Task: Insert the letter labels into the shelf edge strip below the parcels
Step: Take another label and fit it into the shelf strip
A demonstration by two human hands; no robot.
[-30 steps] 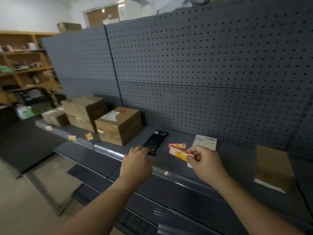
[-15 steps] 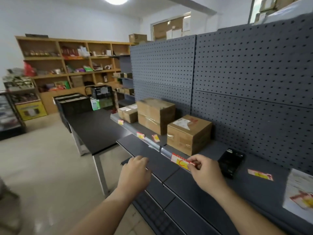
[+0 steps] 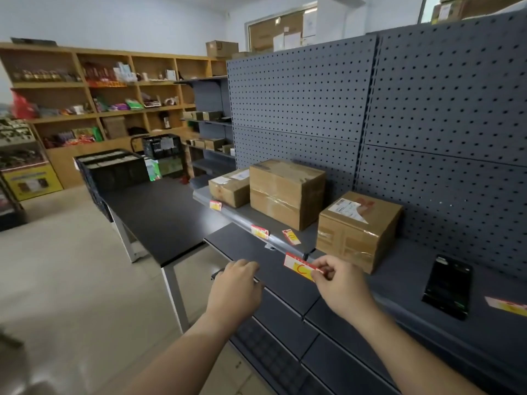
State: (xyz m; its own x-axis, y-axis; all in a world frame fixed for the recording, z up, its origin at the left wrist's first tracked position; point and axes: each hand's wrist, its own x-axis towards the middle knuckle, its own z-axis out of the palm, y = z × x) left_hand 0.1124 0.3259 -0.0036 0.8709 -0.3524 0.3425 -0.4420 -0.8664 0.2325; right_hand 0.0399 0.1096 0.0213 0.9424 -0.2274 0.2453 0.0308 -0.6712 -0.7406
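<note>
My right hand (image 3: pixel 340 283) pinches a red-and-yellow letter label marked C (image 3: pixel 299 266), held at the shelf edge strip (image 3: pixel 282 243) just below the nearest cardboard parcel (image 3: pixel 358 229). My left hand (image 3: pixel 235 289) hovers with loosely curled fingers, holding nothing, left of the label and in front of the shelf. Two labels sit in the strip further left, one (image 3: pixel 259 231) below the tall parcel (image 3: pixel 286 192) and one (image 3: pixel 215 205) below the small parcel (image 3: pixel 229 187). Another label (image 3: pixel 291 236) lies loose on the shelf.
A black phone (image 3: pixel 447 286) and a spare label (image 3: pixel 506 305) lie on the grey shelf (image 3: pixel 399 280) to the right. Grey pegboard (image 3: pixel 427 109) backs the shelf. A dark table (image 3: pixel 159 212) with black crates (image 3: pixel 114 169) stands to the left; wooden shelving lines the far wall.
My view swung left to bring the parcels and strip into sight. My right hand carried the C label from the shelf top to the strip below the nearest parcel; my left hand stayed alongside.
</note>
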